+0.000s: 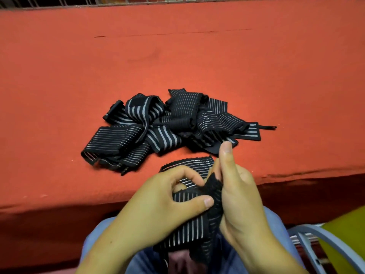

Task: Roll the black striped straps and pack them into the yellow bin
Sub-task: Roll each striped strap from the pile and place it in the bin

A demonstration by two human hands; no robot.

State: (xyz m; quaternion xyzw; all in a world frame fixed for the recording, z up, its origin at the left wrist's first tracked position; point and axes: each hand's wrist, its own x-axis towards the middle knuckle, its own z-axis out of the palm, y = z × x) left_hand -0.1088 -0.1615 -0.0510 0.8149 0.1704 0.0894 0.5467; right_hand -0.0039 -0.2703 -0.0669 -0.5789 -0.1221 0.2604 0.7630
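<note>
I hold one black striped strap [189,232] over my lap, just at the near edge of the red counter [177,56]. My left hand [158,202] curls round it, the thumb pressed across the stripes. My right hand [237,194] pinches its plain black end from the other side, with one finger raised. The strap's long axis runs away from me: the far end lies up on the counter edge, and the near end hangs down between my knees. As I judge it, the roll has to start at the end between my hands and take up the length that way.

The pile of straps [167,127] lies loose on the counter straight ahead, close beyond my hands and a little to the left. The yellow bin [347,234] shows only as a corner low on my right, so my right hand is nearer to it.

I can read no label or writing on any strap.
</note>
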